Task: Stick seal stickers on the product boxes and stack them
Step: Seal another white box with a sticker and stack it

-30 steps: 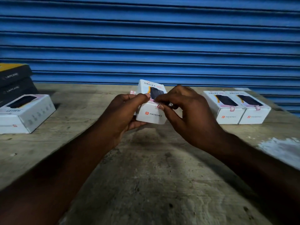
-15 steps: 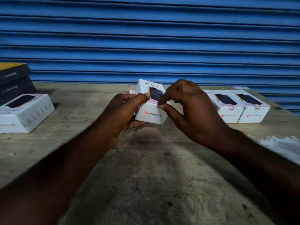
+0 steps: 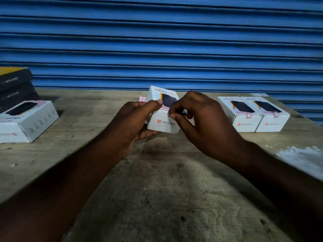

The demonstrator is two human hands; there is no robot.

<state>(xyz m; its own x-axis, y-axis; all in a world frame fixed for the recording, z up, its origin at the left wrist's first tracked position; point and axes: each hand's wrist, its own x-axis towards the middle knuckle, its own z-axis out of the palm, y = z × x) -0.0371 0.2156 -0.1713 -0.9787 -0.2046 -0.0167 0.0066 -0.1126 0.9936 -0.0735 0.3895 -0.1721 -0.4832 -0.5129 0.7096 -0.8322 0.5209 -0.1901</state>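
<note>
left hand [image 3: 132, 119] grips white product box [image 3: 163, 123], thumb on top; right hand [image 3: 197, 119] pinches at box's front edge.

Backdrop and bench on my head feed

Across the whole back of my view runs a blue roller shutter [image 3: 157, 41], its horizontal slats ribbed and lit unevenly, brighter in the middle and darker toward the corners. Below it I see a worn, greyish-brown table [image 3: 157, 189], rough-grained, with dark specks and scuffs and a paler streak down the centre. At its far left edge, close to the shutter, stands a stack of dark boxes [image 3: 15, 84]; the top one has a yellow lid, and I can read "LAPCARE" lettering on two of the sides facing me. On the right side of the table I make out a whitish patch [image 3: 300, 156], irregular and smeared, flat on the surface.
</note>
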